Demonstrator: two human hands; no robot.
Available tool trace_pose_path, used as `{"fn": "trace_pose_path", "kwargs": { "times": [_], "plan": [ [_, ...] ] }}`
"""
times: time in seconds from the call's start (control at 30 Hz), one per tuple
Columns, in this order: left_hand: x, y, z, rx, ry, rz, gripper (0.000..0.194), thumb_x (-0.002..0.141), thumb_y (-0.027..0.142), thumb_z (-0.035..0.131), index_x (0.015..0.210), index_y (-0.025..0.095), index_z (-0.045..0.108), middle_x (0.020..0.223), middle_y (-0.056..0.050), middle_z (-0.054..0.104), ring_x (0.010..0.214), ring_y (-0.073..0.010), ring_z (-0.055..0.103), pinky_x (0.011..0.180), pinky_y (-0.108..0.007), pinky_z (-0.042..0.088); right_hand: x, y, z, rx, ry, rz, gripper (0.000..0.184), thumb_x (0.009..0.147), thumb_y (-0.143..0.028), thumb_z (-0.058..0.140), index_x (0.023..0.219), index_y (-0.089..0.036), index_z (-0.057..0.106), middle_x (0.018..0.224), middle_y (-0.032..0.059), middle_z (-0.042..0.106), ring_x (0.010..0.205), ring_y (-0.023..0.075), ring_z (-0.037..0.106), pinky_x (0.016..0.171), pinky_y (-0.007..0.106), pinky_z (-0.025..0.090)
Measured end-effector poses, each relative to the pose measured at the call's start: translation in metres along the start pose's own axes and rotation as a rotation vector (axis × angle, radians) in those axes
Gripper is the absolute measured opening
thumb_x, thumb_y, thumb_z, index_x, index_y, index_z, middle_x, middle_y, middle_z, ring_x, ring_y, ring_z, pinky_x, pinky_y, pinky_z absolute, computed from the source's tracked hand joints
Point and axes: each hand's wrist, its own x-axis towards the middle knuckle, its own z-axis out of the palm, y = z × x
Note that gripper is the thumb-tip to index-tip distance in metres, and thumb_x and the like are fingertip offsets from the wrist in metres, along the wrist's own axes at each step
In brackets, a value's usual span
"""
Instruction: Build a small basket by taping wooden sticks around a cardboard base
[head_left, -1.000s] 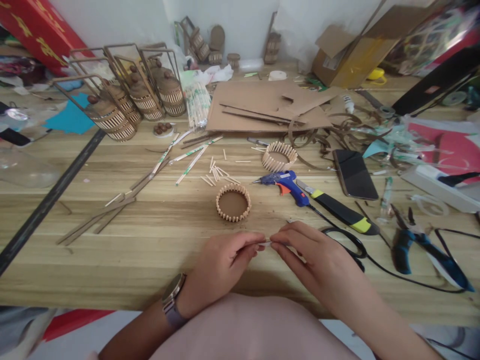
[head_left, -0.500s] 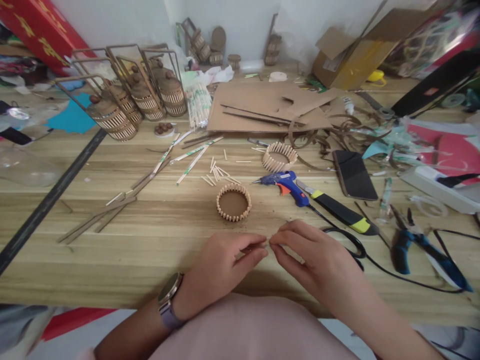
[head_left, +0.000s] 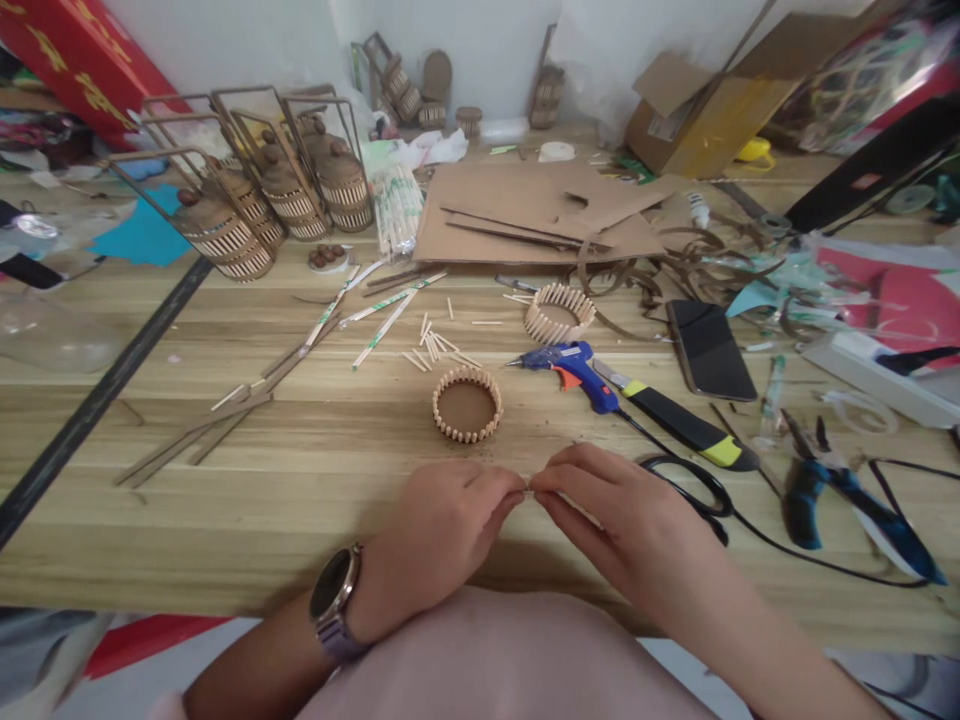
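Note:
My left hand [head_left: 457, 525], with a watch [head_left: 334, 590] at the wrist, is closed in a pinch near the table's front edge. Facing it, my right hand [head_left: 615, 510] pinches too, and the fingertips of both almost meet. Something small and pale shows between them, too tiny to name. Just beyond sits a round brown base [head_left: 466, 408] ringed with short upright wooden sticks. Further back stands a second ring of pale sticks [head_left: 559, 314]. A blue hot glue gun [head_left: 574, 365] lies right of the brown base, and short cut sticks [head_left: 435, 345] are scattered behind it.
To the right lie a utility knife [head_left: 679, 425], a phone [head_left: 709, 348], pliers [head_left: 825, 480] and a black cord [head_left: 795, 555]. Cardboard [head_left: 517, 205] and brown strips [head_left: 697, 255] lie at the back. Several small lidded baskets [head_left: 225, 235] with tall handles stand back left.
My left hand has turned slightly, its fingers now pressed closer together. My right fingertips have shifted a little left toward it. Things on the table have not moved.

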Motion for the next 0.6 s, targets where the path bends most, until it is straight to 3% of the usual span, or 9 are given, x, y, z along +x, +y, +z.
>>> {"fn": "trace_pose_path", "kwargs": {
  "times": [0.2, 0.37, 0.5, 0.6],
  "plan": [
    [0.005, 0.001, 0.001, -0.021, 0.000, -0.081, 0.014, 0.093, 0.018, 0.053, 0.089, 0.019, 0.066, 0.077, -0.002, 0.072, 0.069, -0.0178, 0.066, 0.061, -0.028, 0.043, 0.000, -0.001, 0.002, -0.090, -0.024, -0.006, 0.028, 0.094, -0.009, 0.042, 0.095, -0.020, 0.068, 0.077, 0.0033, 0.069, 0.071, 0.0175, 0.066, 0.061, 0.028, 0.052],
    [0.011, 0.002, 0.007, -0.041, 0.164, -0.068, 0.015, 0.080, 0.010, 0.056, 0.076, 0.019, 0.066, 0.076, -0.003, 0.071, 0.080, -0.0203, 0.063, 0.071, -0.031, 0.048, 0.001, -0.006, 0.007, -0.096, -0.003, -0.042, 0.030, 0.095, -0.011, 0.040, 0.087, -0.019, 0.068, 0.081, 0.0066, 0.071, 0.073, 0.0184, 0.067, 0.066, 0.030, 0.055],
    [0.014, 0.001, 0.011, -0.077, 0.325, -0.041, 0.017, 0.076, 0.007, 0.057, 0.070, 0.020, 0.064, 0.066, -0.001, 0.069, 0.089, -0.0231, 0.059, 0.079, -0.035, 0.048, 0.000, -0.009, 0.011, -0.052, 0.049, -0.033, 0.027, 0.098, -0.012, 0.041, 0.098, -0.017, 0.068, 0.078, 0.0059, 0.070, 0.073, 0.0187, 0.067, 0.066, 0.030, 0.055],
    [0.014, 0.002, 0.011, -0.100, 0.401, -0.018, 0.018, 0.076, 0.005, 0.056, 0.069, 0.021, 0.062, 0.064, 0.002, 0.068, 0.082, -0.0199, 0.057, 0.082, -0.035, 0.047, 0.000, -0.010, 0.013, 0.000, 0.074, -0.019, 0.026, 0.098, -0.012, 0.042, 0.105, -0.017, 0.066, 0.078, 0.0049, 0.070, 0.073, 0.0179, 0.067, 0.066, 0.028, 0.055]
  ]
}}
